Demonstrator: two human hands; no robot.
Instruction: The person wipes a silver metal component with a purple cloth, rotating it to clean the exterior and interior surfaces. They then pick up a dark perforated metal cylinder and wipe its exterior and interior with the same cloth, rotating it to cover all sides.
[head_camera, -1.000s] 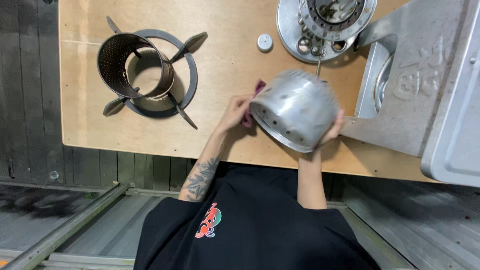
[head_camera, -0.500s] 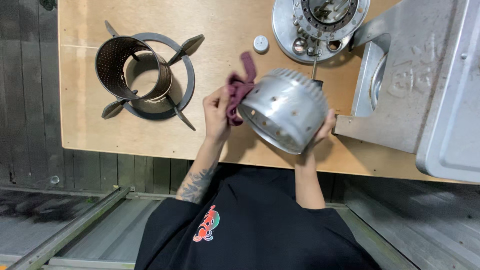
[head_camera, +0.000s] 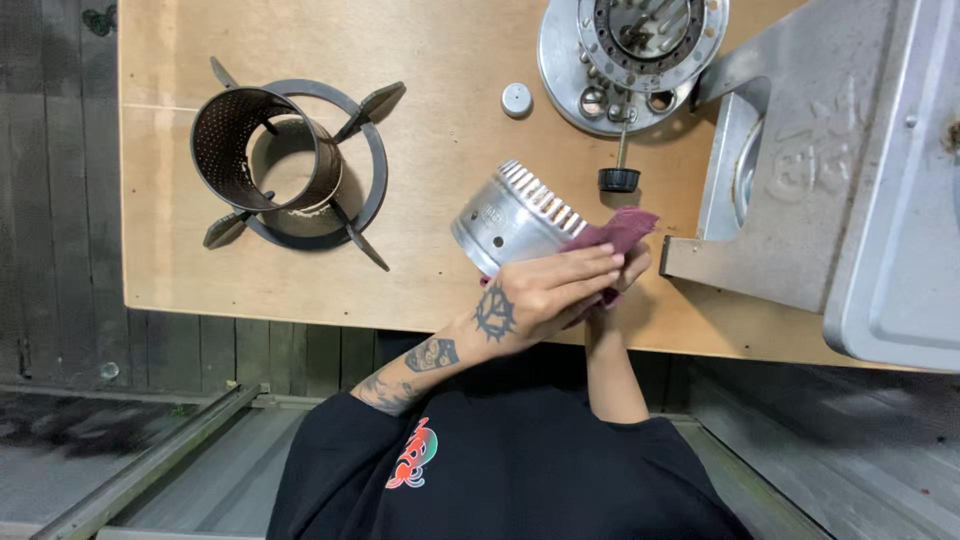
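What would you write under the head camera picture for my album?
Two hands, left hand on top, rub a maroon cloth over a silver metal drum above a wooden table.

A pale plywood worktop (head_camera: 440, 60) carried the parts, its near edge running above dark wooden boards. On its left part sat a dark perforated metal cylinder (head_camera: 255, 160) inside a black ring stand with splayed legs (head_camera: 372, 150), and towards the middle lay a small round grey metal cap (head_camera: 516, 99). Further right rested a round silvery disc with a ring of holes (head_camera: 628, 50), a thin rod with a black knob (head_camera: 619, 175) just below it, and a large grey cast-metal housing (head_camera: 820, 170) at the right end.
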